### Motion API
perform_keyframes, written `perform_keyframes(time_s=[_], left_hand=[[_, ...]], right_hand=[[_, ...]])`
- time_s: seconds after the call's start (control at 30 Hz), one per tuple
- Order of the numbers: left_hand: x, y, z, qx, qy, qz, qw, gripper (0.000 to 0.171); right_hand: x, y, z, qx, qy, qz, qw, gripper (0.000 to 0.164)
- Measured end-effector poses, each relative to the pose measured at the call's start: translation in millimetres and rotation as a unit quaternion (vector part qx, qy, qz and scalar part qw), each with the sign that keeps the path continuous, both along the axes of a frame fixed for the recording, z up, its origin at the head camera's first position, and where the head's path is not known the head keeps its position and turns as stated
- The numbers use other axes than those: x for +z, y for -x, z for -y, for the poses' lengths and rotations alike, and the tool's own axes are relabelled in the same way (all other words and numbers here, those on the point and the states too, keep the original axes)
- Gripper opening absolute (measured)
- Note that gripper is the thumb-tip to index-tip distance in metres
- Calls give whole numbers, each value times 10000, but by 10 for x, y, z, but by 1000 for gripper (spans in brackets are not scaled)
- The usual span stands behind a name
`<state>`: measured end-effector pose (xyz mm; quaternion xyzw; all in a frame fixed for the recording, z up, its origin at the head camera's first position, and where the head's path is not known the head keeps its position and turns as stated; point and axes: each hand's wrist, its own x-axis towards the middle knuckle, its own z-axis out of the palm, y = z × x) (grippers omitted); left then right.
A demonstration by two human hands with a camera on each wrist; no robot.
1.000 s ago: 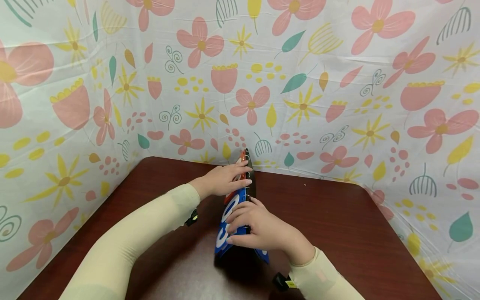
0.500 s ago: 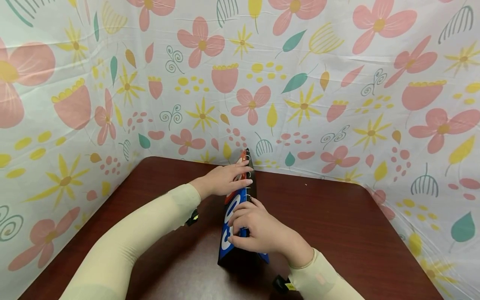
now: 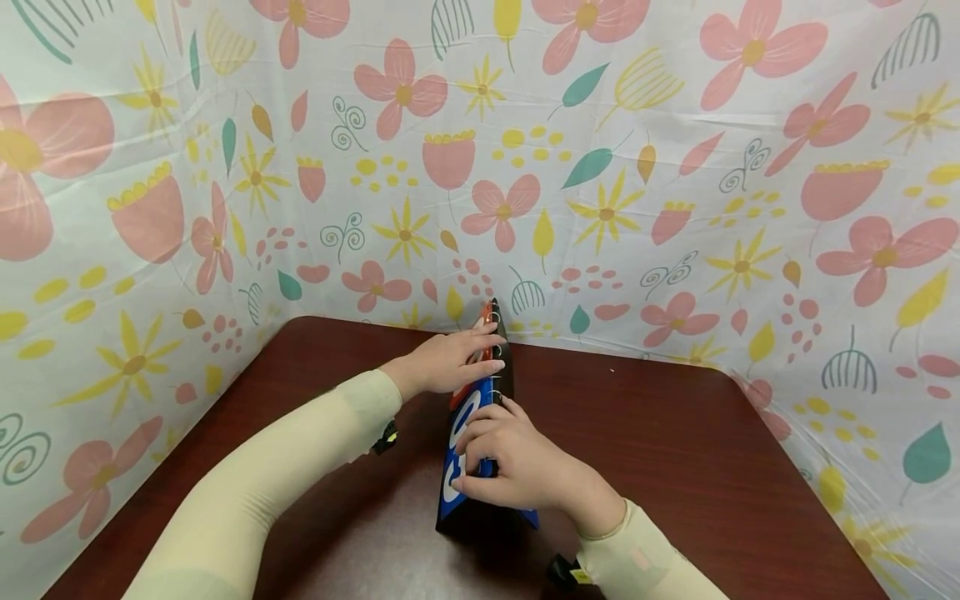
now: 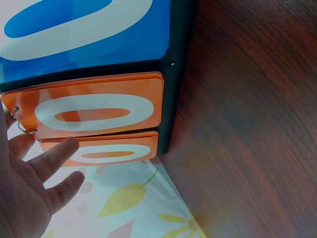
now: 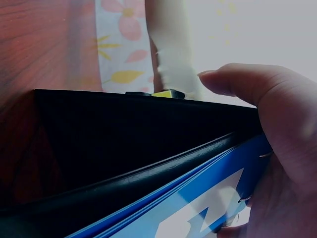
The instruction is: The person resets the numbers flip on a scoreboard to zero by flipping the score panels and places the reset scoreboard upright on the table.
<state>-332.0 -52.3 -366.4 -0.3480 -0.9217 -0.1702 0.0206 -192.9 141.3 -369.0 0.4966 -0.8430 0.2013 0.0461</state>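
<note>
A tabletop flip scoreboard (image 3: pixel 480 518) stands like a tent on the table, with a black body and ring-bound number cards. Blue cards (image 3: pixel 467 407) with large white digits occupy its near part. Farther back are smaller orange cards (image 4: pixel 106 116), both showing 0 in the left wrist view. My left hand (image 3: pixel 444 360) lies across the top ridge by the orange cards, fingers extended near the rings. My right hand (image 3: pixel 521 458) drapes over the ridge at the blue cards with loosely bent fingers. In the right wrist view its thumb (image 5: pixel 233 79) sticks out apart from the board; the other fingers are mostly hidden.
The dark red-brown wooden table (image 3: pixel 630 433) extends on both sides of the scoreboard. A flower-printed white cloth (image 3: pixel 600 208) hangs behind and around the table. A black strap piece with a yellow tag (image 3: pixel 566 572) sits at the right wrist.
One second ago the near blue cards stood lifted outward at the left; now they lie flat against the board. My right hand has barely shifted. The left hand has stayed in place.
</note>
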Motion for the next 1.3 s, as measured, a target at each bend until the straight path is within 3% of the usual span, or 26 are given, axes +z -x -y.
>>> perform_keyframes(time_s=[0.47,1.3], left_hand=[[-65,18,-3,38,-146,-49,9999,74],[-65,-6,-4,64,-182,-17,9998,74]], right_hand=[[-22,-15,1,-73,87,-4,9999,26],[-28,-29,9,-78,151,-9,9999,26]])
